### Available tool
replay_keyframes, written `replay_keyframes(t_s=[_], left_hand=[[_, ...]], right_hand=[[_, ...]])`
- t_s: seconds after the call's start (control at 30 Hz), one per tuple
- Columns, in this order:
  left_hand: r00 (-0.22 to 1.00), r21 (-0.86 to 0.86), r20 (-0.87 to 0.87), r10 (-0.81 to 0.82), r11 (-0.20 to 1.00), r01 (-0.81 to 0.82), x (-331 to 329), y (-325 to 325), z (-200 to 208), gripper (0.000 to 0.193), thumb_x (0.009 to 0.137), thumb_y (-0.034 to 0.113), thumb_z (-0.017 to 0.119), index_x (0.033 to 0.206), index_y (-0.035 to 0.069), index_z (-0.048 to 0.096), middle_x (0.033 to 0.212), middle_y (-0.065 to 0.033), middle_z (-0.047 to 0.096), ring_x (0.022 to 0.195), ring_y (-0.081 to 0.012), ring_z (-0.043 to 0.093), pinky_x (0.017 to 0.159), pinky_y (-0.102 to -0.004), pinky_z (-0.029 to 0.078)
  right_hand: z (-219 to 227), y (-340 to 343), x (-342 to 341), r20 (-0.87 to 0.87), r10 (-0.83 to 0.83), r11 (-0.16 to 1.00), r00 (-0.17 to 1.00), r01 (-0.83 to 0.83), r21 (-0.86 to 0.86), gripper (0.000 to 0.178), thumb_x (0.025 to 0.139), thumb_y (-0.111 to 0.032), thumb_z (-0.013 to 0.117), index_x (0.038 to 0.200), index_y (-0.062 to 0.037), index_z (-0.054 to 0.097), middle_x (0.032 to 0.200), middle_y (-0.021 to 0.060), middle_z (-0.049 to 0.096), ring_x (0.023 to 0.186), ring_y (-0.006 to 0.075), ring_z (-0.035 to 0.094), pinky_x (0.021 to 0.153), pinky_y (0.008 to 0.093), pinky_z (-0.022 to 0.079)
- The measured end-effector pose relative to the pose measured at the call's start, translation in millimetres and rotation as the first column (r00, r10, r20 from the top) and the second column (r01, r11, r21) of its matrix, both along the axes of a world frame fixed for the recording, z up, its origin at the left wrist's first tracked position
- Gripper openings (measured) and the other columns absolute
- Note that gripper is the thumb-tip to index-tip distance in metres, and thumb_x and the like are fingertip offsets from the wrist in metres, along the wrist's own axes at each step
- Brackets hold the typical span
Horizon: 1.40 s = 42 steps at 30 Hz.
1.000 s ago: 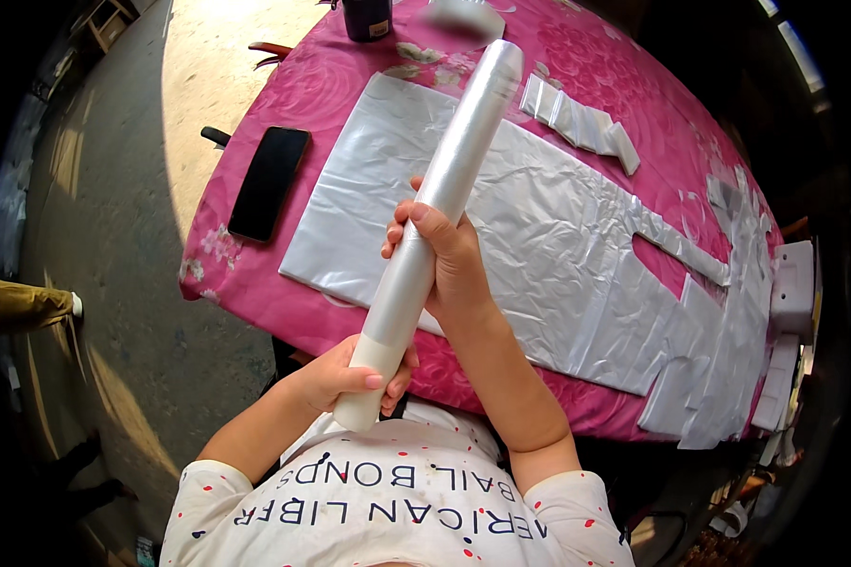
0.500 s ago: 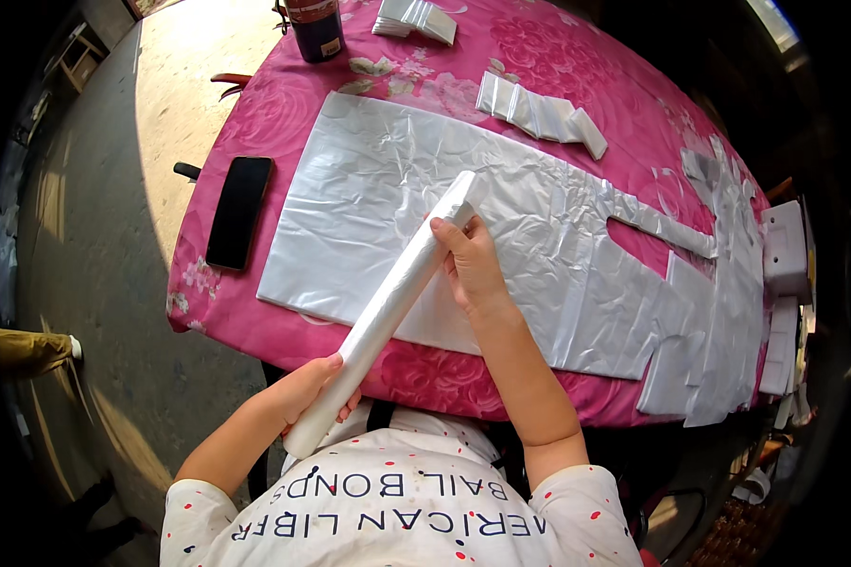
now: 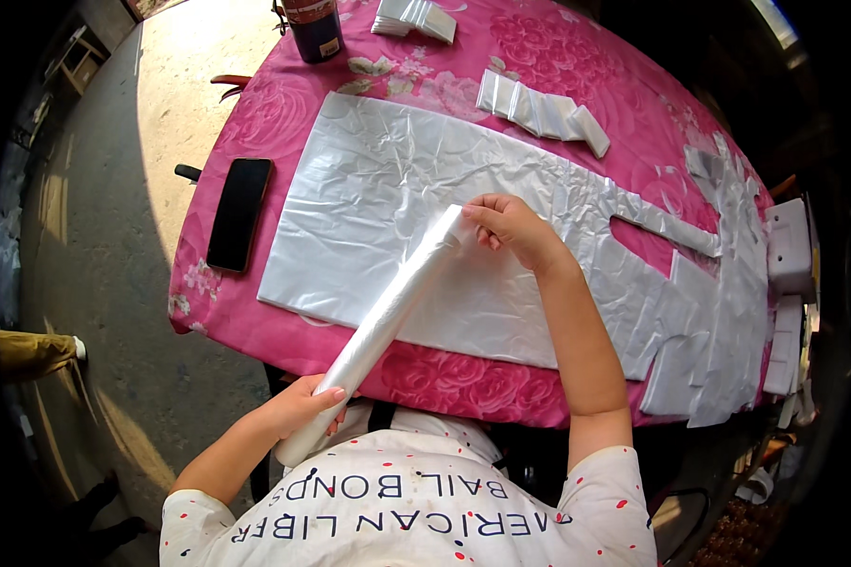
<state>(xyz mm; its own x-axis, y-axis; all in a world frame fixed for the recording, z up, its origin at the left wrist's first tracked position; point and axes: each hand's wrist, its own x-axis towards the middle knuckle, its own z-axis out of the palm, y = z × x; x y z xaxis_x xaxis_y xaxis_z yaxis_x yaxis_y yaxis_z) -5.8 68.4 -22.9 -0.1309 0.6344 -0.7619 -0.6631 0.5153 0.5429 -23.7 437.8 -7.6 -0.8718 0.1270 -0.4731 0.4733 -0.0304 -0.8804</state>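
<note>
A long white plastic bag (image 3: 388,312), folded or rolled into a narrow strip, slants up from my lap over the table edge. My left hand (image 3: 307,406) is wrapped round its lower end, thumb on top. At the upper end, my right hand (image 3: 512,230) pinches the corner between thumb and fingers. Beneath the strip lies a flat stack of white plastic bags (image 3: 350,189), wrinkled, with handle cut-outs toward the right side.
A pink floral cloth (image 3: 435,378) covers the table. Folded plastic bundles (image 3: 544,113) lie toward the back, with another small pile (image 3: 414,21) farther off. A black phone (image 3: 240,214) rests at left, and a dark container (image 3: 314,33) stands behind. White boxes (image 3: 790,246) sit at right.
My right hand has shifted from gripping the strip's side to pinching its tip, its arm swinging rightward. The strip's upper end has come down slightly. My left hand keeps its hold.
</note>
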Motion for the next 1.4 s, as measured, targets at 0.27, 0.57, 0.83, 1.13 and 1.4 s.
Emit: replay_keyframes(t_s=[0.27,0.57,0.83,1.13,1.4], left_hand=[[0.996,0.098,-0.076,-0.056,0.993,0.064,2,-8,-7,0.045,0.085,0.042,0.058,0.105,0.003,0.05,0.084,-0.0099,0.061,0.065,-0.0129,0.056,0.062,-0.0264,0.048],[0.977,-0.043,0.032,-0.21,0.977,0.211,-5,-30,6,0.054,0.084,0.038,0.06,0.122,0.002,0.048,0.099,-0.008,0.061,0.083,-0.0142,0.057,0.077,-0.0302,0.047],[0.73,-0.004,-0.156,-0.665,0.74,0.673,-44,-48,21,0.055,0.077,0.035,0.07,0.117,0.001,0.055,0.107,-0.009,0.062,0.098,-0.0179,0.057,0.087,-0.0294,0.043],[-0.165,-0.39,-0.913,-0.373,0.686,0.614,-76,124,63,0.045,0.066,0.025,0.074,0.104,0.006,0.06,0.09,-0.0091,0.064,0.087,-0.0269,0.061,0.075,-0.0368,0.048],[-0.205,-0.09,-0.959,0.194,0.478,0.874,-40,143,-10,0.058,0.076,0.036,0.065,0.119,0.0,0.048,0.126,-0.0153,0.047,0.115,-0.0285,0.047,0.099,-0.0396,0.037]], right_hand=[[3,-6,4,-0.031,0.132,0.991,0.991,-0.131,0.019,0.015,0.083,-0.017,0.063,0.084,-0.002,0.062,0.07,0.0007,0.058,0.06,0.0069,0.052,0.054,0.0204,0.041],[1,107,42,-0.095,-0.311,0.866,0.946,0.323,0.381,0.011,0.085,-0.013,0.061,0.087,-0.0013,0.061,0.068,-0.0005,0.056,0.06,0.0055,0.051,0.053,0.0193,0.042],[-8,182,82,-0.178,-0.459,0.739,0.871,0.485,0.468,0.012,0.085,-0.012,0.06,0.085,0.0004,0.063,0.068,-0.0001,0.057,0.059,0.0054,0.051,0.053,0.0194,0.043],[0,98,7,-0.247,-0.139,0.922,0.959,0.217,0.321,0.014,0.085,-0.012,0.061,0.086,0.0015,0.062,0.069,-0.0007,0.056,0.059,0.0058,0.049,0.055,0.021,0.041],[-5,92,-20,-0.184,0.008,0.92,0.983,0.065,0.387,0.014,0.084,-0.014,0.061,0.086,-0.0002,0.063,0.068,-0.0011,0.056,0.059,0.0066,0.049,0.057,0.0221,0.042]])
